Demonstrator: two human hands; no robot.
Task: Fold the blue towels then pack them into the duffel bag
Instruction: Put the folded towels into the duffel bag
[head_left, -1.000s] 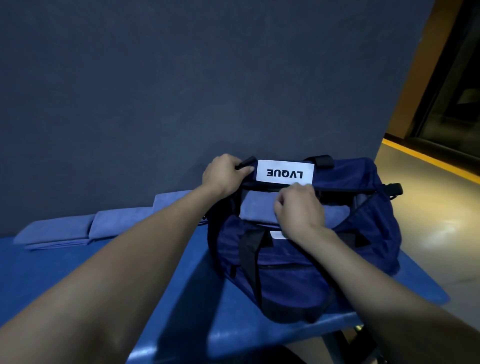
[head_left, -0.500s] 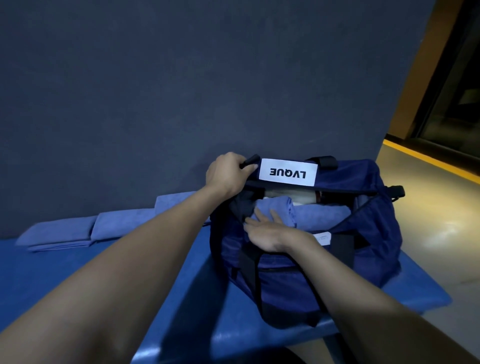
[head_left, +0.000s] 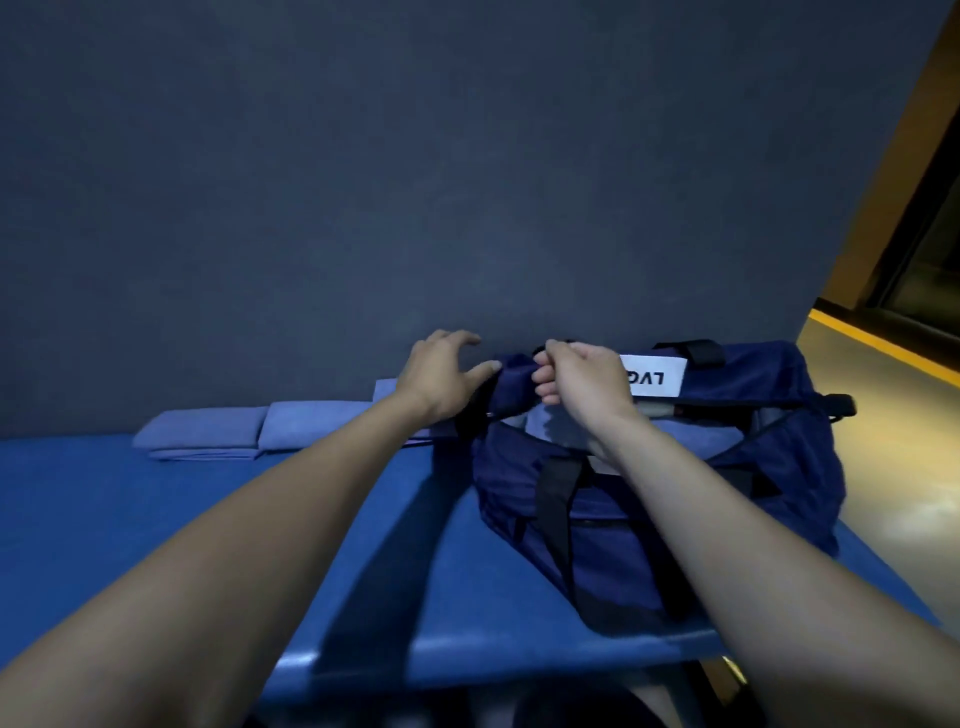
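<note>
Right hand (head_left: 587, 382) — fingers curled round the far rim fabric of the duffel bag (head_left: 675, 493) at its left end, pinching it just left of the white label (head_left: 655, 375); the label's lettering is partly covered by the hand. Left hand (head_left: 441, 376) — fingers spread and relaxed, holding nothing; thumb tip touching, or just beside, the same folded-over rim, cannot tell which. Both forearms reach in from the near edge.

Bag sits on the right part of the blue counter (head_left: 208, 499), mouth open. Inside, a blue towel (head_left: 691, 441) lies near the top, below the right wrist. Black strap (head_left: 556, 499) runs down the near face of the bag.

Folded towels (head_left: 249, 434) — lined up side by side on the counter against the dark wall (head_left: 415, 182), left of the bag; the one nearest the bag is partly hidden behind the left wrist.
</note>
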